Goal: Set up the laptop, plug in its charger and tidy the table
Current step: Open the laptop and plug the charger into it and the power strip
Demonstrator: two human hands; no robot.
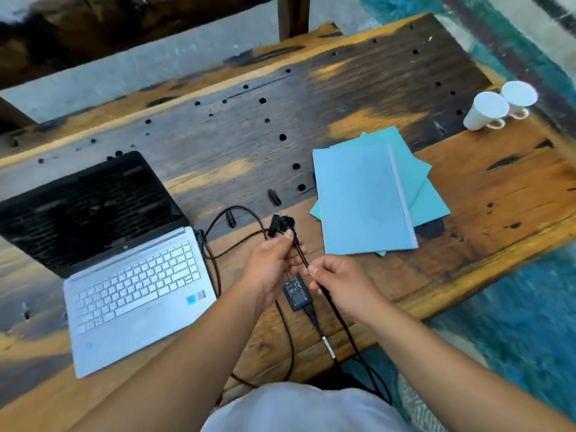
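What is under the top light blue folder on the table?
Under the top light blue folder, a teal folder lies skewed, its corners sticking out. How many more sheets lie beneath is hidden.

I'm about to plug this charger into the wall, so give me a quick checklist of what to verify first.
1. Laptop open on table: ok.
2. Cable at the laptop's right edge: looks connected; seating cannot tell.
3. Plug held in left hand: ok.
4. Right hand pinching cable: ok.
5. Adapter flat on table: ok.
6. Wall socket: none in view, cannot tell.
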